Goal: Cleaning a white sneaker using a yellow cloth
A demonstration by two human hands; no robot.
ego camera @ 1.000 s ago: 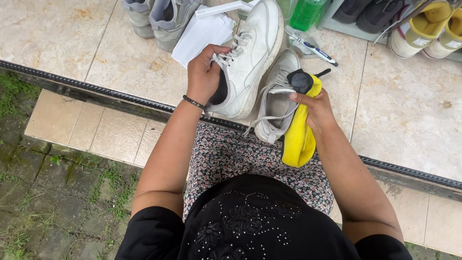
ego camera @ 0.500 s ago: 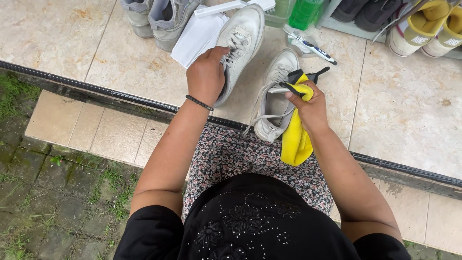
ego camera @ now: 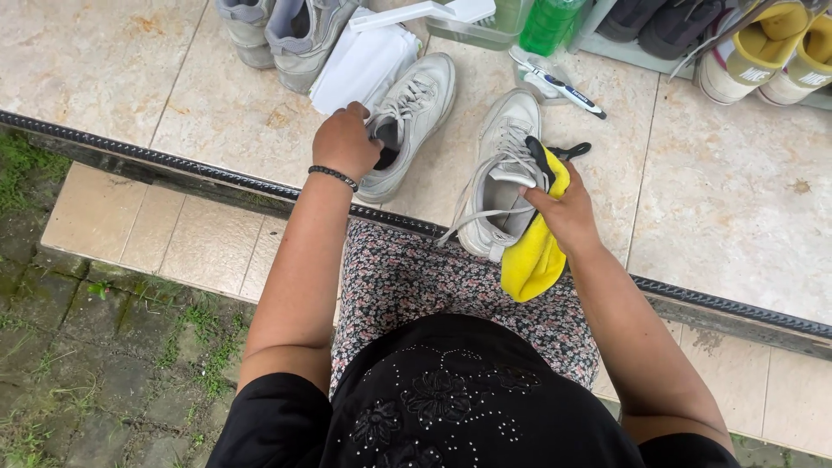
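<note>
Risk first: the left hand [ego camera: 345,140] grips the left white sneaker [ego camera: 407,121] only at its heel collar, fingers curled over the rim, so the shoe could tip or slide on the smooth tiled floor [ego camera: 173,78] and knock the white folded paper [ego camera: 360,65] just beside its toe. The right white sneaker [ego camera: 503,173] sits with its heel near the dark metal edge strip [ego camera: 217,178] of the step, loose laces trailing over it; a tug from the right hand [ego camera: 563,212] could likely pull it off the ledge onto the lap. That right hand is clenched on a yellow cloth [ego camera: 533,256] and touches the shoe's collar, a dark strap showing above the cloth. A pen [ego camera: 563,87] and green bottle [ego camera: 550,22] lie near the toe, could get bumped. Both sneakers are on the floor directly in front, one under each hand, side by side but apart.
</note>
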